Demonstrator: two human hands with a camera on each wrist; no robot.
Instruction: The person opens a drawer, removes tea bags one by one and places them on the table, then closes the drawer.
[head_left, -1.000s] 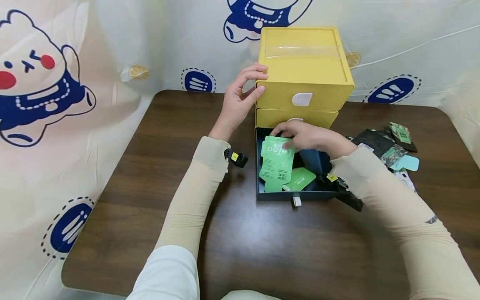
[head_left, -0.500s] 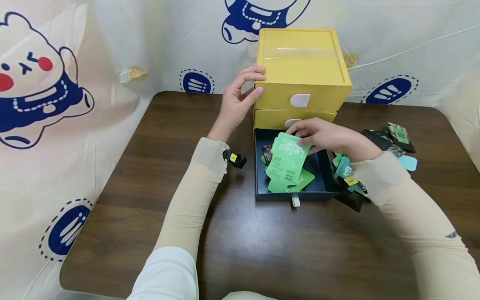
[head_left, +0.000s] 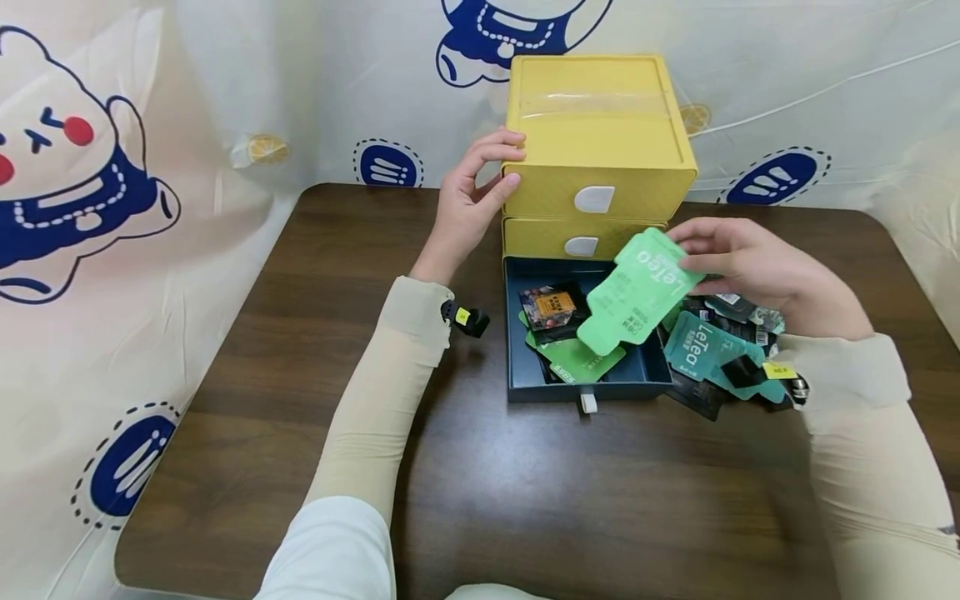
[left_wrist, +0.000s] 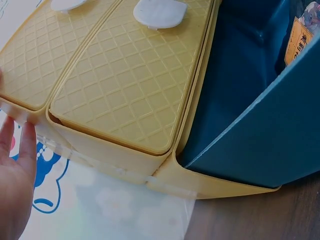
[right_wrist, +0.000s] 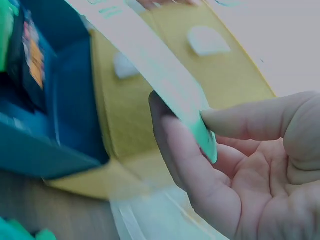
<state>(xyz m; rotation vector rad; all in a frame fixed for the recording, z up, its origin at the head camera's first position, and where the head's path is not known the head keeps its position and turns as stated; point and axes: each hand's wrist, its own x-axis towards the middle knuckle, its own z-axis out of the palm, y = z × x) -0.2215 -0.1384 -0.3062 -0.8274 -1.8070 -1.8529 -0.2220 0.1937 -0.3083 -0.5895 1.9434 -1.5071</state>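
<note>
My right hand [head_left: 765, 267] pinches a flat green, bottle-shaped LeTea packet [head_left: 637, 287] by one end, thumb on one face and fingers on the other. The packet is tilted above the right part of a pulled-out dark blue drawer [head_left: 630, 391]. In that drawer lie a black packet with an orange label [head_left: 555, 307] and another green packet [head_left: 581, 362]. My left hand [head_left: 468, 204] rests its fingertips on the left side of the yellow drawer box [head_left: 600, 133]; the left wrist view shows straight fingers against its edge.
Right of the drawer is a loose pile with a teal LeTea packet [head_left: 697, 350] and several black ones, partly under my right wrist. A patterned curtain [head_left: 300, 83] hangs behind the brown table [head_left: 480, 500]. White tabs mark the two shut drawers.
My right hand has lifted the green packet from the drawer's left part and carried it right, uncovering the black packet with the orange label. My left hand stays on the box.
</note>
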